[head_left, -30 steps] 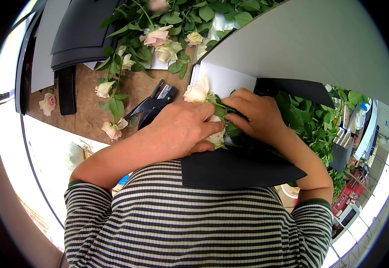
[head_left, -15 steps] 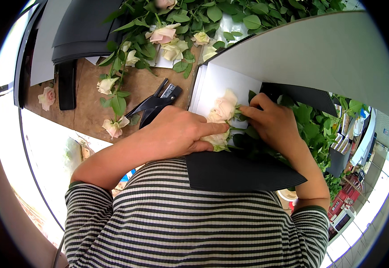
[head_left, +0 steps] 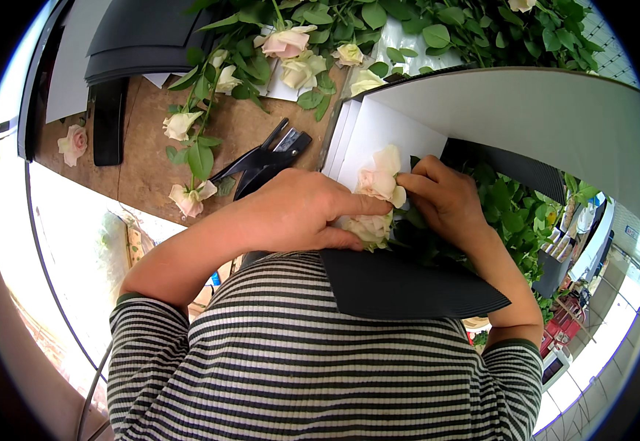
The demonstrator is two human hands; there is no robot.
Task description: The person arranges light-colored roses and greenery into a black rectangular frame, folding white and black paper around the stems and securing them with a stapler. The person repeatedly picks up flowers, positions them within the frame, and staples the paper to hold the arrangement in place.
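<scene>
Two pale pink-cream roses lie side by side on white sheets in front of me. My left hand [head_left: 313, 209] has its index finger and thumb around the lower rose [head_left: 370, 231]. My right hand [head_left: 443, 197] pinches at the base of the upper rose [head_left: 380, 176], where its stem begins. Dark leaves and stems run under the right hand and are partly hidden. Beneath the blooms, against my striped shirt, is a black corrugated sheet [head_left: 415, 287]. The white sheet [head_left: 408, 128] is behind the upper rose.
A black hand stapler [head_left: 279, 151] lies left of the hands on the brown tabletop [head_left: 144, 176]. More roses [head_left: 287, 42] with leafy stems spread across the back. Black sheets [head_left: 144, 40] are stacked far left. A tall pale panel [head_left: 526, 103] rises behind the right hand.
The view has shifted, so the table things sit a little differently. The upper rose shows turned slightly more upright, and the right fingers are closed nearer its base. Both hands stay at the roses.
</scene>
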